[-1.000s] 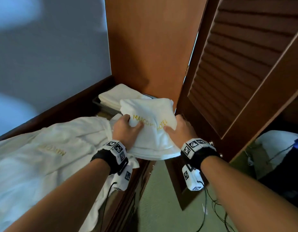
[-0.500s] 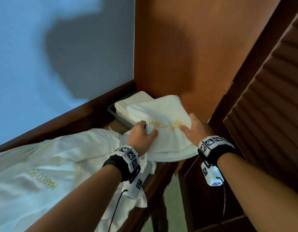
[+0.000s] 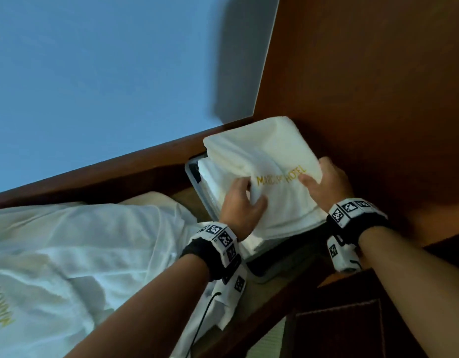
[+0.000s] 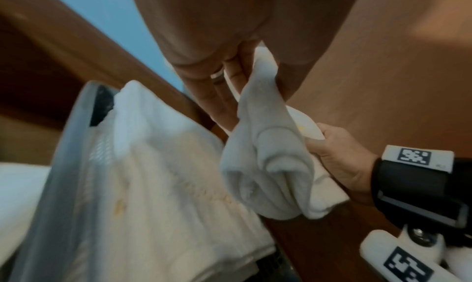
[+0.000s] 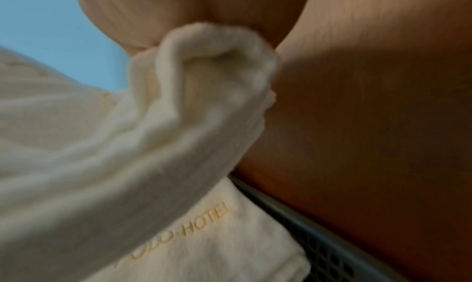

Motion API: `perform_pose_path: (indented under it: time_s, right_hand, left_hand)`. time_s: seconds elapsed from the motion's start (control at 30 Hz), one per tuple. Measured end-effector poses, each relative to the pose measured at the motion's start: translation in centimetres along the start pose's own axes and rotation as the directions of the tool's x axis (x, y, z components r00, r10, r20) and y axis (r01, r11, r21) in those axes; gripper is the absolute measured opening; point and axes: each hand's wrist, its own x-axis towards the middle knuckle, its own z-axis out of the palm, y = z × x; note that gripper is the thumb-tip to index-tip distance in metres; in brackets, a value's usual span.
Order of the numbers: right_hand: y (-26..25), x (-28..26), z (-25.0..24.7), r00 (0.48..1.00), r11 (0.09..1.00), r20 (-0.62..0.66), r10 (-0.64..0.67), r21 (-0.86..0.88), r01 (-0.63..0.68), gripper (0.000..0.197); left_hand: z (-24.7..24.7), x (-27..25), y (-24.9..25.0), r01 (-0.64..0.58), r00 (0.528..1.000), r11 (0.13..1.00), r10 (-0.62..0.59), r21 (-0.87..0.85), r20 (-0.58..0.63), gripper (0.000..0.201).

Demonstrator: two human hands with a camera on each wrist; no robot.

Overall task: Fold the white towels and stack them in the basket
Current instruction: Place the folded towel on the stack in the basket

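A folded white towel (image 3: 269, 161) with gold lettering hangs just over the grey basket (image 3: 191, 167), above the folded towels (image 3: 210, 174) stacked inside. My left hand (image 3: 242, 202) grips its near left edge, thumb on top, fingers under. My right hand (image 3: 324, 183) grips the near right edge the same way. In the left wrist view the held towel (image 4: 268, 165) droops beside the stack (image 4: 158, 175) in the basket (image 4: 66, 175). The right wrist view shows the towel's edge (image 5: 204, 96) bunched at my palm, above a lettered folded towel (image 5: 217, 242).
A large unfolded white towel (image 3: 68, 254) with gold lettering lies spread on the wooden surface to the left. A wooden cabinet wall (image 3: 365, 99) stands close behind and right of the basket. The blue wall (image 3: 107, 86) rises at the back left.
Both hands have carried the folded towel forward until it is over the basket's stack. The view has swung left, away from the louvred door.
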Motion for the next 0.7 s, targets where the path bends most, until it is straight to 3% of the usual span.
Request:
perform_pose_path:
  time_s: [0.07,0.13,0.17,0.23,0.3,0.43,0.53,0.6,0.7]
  right_hand:
    - [0.5,1.8,1.1,1.0,0.997,-0.009,-0.013,0.079,0.014,0.032]
    - [1.9,3.3,3.0,0.996,0.995,0.086,0.014,0.093,-0.022,0.033]
    - [3.0,3.6,4.3,0.982,0.997,0.182,0.047,0.056,-0.058,0.034]
    - [5.4,3.7,6.8,0.914,0.987,0.374,0.159,-0.058,-0.148,0.042]
    - [7.1,3.7,8.2,0.871,0.972,0.433,0.234,-0.102,-0.211,0.049]
    - [8.2,4.6,8.3,0.928,0.984,0.328,0.179,-0.036,-0.177,0.044]
    - [8.3,4.5,8.1,0.942,0.984,0.295,0.159,-0.125,-0.127,0.051]
    - [7.5,3.9,8.1,0.974,0.969,0.213,0.075,-0.247,-0.02,0.059]
    - [5.5,3.2,8.4,0.974,0.917,0.13,-0.186,-0.333,0.22,0.056]
  left_hand:
    - [0.5,1.0,-1.0,0.042,0.999,0.999,-0.043,-0.027,-0.03,0.039]
    - [1.1,1.4,-2.7,0.185,0.983,0.981,-0.186,-0.055,-0.001,0.039]
    - [1.6,1.2,-3.8,0.294,0.955,0.954,-0.291,-0.063,0.054,0.039]
    - [2.5,0.2,-5.8,0.498,0.857,0.865,-0.482,-0.054,0.184,0.04]
    - [3.2,-0.7,-7.0,0.562,0.814,0.825,-0.54,-0.058,0.212,0.037]
    - [4.1,-0.7,-7.2,0.564,0.824,0.816,-0.546,-0.129,0.149,0.038]
    - [4.1,-0.6,-7.0,0.583,0.808,0.81,-0.569,-0.064,0.153,0.048]
    - [2.8,0.3,-6.9,0.491,0.865,0.859,-0.5,0.149,0.033,0.057]
    - [0.2,3.4,-5.7,0.242,0.968,0.873,-0.191,0.423,-0.159,0.064]
